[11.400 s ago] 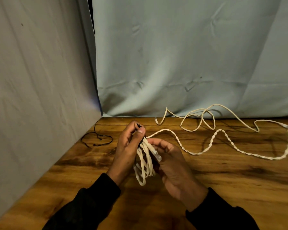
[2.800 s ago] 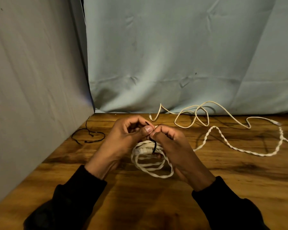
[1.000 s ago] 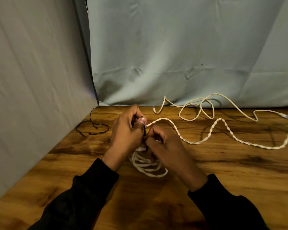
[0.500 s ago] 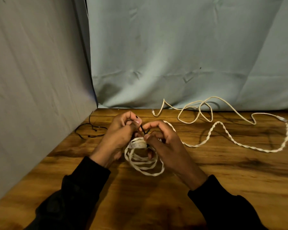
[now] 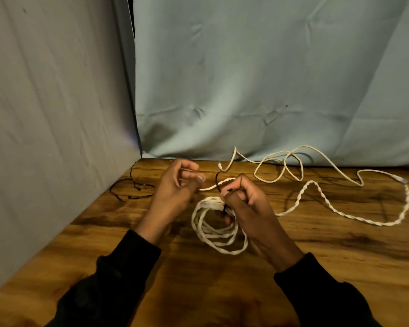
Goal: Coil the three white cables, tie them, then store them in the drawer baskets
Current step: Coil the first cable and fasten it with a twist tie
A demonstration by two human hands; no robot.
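A coiled white cable (image 5: pixel 214 236) lies on the wooden table (image 5: pixel 198 293) between my hands. A thin black tie (image 5: pixel 217 181) wraps the top of the coil and its free end sticks up. My right hand (image 5: pixel 246 206) pinches the tie at the coil, fingers curled round it. My left hand (image 5: pixel 176 192) hovers just left of the coil with loosely curled fingers and holds nothing. A twisted white cable (image 5: pixel 316 188) snakes loose across the table to the right. A smooth white cable (image 5: pixel 281 161) lies tangled along the back.
More thin black ties (image 5: pixel 132 188) lie on the table by the left cloth wall (image 5: pixel 57 114). A pale cloth backdrop (image 5: pixel 269 79) closes off the back. No drawer or basket is in view.
My left hand has let go of the black tie and moved a little to the left. My right hand still pinches the tie at the coil.
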